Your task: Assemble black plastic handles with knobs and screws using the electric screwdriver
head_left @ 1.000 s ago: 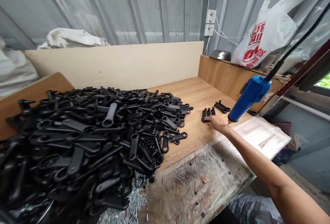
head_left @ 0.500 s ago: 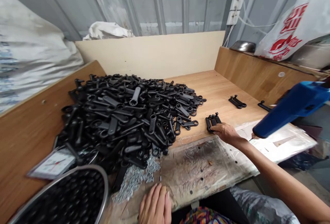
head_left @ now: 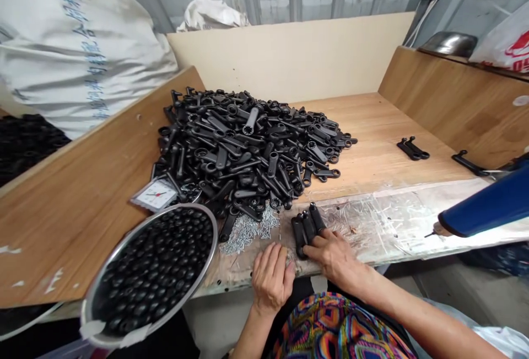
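My right hand [head_left: 336,257] grips a side-by-side group of three black crank handles [head_left: 308,228] on the plastic-covered front strip of the table. Its fingertips are at their near ends. Left of it, my left hand [head_left: 273,276] lies on the table's front edge, fingers laid down and somewhat bent, with nothing visible in them. Just beyond the left hand is a scatter of small silver screws [head_left: 248,232]. A large heap of similar black crank handles [head_left: 256,155] rises behind the screws. Round black knobs [head_left: 155,271] fill a metal bowl [head_left: 88,304] at the left.
A blue power screwdriver [head_left: 483,204] hangs in from the right, bit pointing left. Two crank handles [head_left: 413,149] lie at the back right, another [head_left: 469,163] by the wooden side board [head_left: 450,89]. A small clear case with a dial [head_left: 155,193] leans behind the bowl.
My right hand has brought the three crank handles left and toward me, from the bare wood onto the front strip. My left hand stays at the front edge. The view has shifted.
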Demonstrator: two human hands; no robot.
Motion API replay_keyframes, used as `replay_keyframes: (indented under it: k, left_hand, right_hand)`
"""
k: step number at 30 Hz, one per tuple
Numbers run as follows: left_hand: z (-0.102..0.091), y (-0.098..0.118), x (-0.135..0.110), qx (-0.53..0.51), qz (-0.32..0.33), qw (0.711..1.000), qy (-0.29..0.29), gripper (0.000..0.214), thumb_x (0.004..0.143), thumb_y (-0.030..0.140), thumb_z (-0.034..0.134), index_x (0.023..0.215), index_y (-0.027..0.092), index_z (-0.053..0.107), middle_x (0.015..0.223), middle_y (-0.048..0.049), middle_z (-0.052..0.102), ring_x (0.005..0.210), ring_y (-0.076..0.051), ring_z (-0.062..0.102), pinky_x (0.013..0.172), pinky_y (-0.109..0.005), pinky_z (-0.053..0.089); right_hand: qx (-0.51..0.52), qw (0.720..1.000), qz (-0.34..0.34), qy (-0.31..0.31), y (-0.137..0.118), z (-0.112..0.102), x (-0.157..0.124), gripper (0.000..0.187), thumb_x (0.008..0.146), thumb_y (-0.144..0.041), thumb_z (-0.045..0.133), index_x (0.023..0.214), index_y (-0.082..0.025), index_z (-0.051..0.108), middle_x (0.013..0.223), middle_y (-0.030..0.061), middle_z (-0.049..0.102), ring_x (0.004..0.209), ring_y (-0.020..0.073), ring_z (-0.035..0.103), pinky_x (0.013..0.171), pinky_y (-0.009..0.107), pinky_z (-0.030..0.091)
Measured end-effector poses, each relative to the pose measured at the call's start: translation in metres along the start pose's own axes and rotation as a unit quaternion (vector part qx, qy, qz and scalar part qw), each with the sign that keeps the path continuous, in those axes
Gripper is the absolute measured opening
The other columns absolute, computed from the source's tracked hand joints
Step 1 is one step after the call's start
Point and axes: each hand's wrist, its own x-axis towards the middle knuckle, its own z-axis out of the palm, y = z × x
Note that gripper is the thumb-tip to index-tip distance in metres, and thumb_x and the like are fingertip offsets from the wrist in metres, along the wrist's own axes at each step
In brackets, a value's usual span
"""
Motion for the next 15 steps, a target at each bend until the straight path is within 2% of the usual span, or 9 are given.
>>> replay_keyframes:
  k: [3,7,12,15]
  left_hand:
    - [0.0,0.0,0.0,0.002,0.005,1.0,-0.007,0.028,0.087,0.023,0.043,0.103,0.007,0.06,0.1,-0.0161,0.066,0.098,-0.028,0.059,0.085,-0.041,0.042]
    - [0.001,-0.002,0.002,0.008,0.008,1.0,-0.005,0.027,0.086,0.023,0.046,0.104,0.007,0.059,0.099,-0.0162,0.066,0.098,-0.028,0.059,0.084,-0.04,0.042]
    - [0.0,-0.006,-0.005,0.02,0.04,0.999,0.008,0.024,0.082,0.02,0.053,0.103,0.009,0.06,0.095,-0.0147,0.067,0.092,-0.027,0.061,0.082,-0.039,0.044]
    - [0.009,-0.014,0.003,-0.013,0.031,0.999,-0.002,0.027,0.078,0.019,0.057,0.104,0.018,0.062,0.096,-0.0107,0.068,0.091,-0.026,0.062,0.078,-0.039,0.047]
  right_hand:
    - [-0.007,1.0,-0.024,0.017,-0.01,0.01,0.0,0.029,0.085,-0.013,0.045,0.109,-0.027,0.053,0.094,0.0045,0.059,0.091,0.0249,0.047,0.073,0.036,0.035]
    - [-0.013,0.998,-0.053,0.023,-0.009,0.008,-0.003,0.044,0.085,-0.012,0.045,0.126,-0.025,0.041,0.104,0.007,0.056,0.088,0.0225,0.047,0.072,0.034,0.037]
    - [0.002,0.993,-0.076,0.087,0.006,-0.007,-0.019,0.037,0.086,-0.015,0.043,0.122,-0.024,0.044,0.116,0.0075,0.051,0.095,0.0216,0.045,0.077,0.033,0.037]
    - [0.026,0.988,-0.083,0.13,0.04,-0.012,-0.042,0.022,0.089,-0.021,0.038,0.104,-0.02,0.054,0.105,0.0057,0.057,0.088,0.0179,0.049,0.077,0.031,0.038]
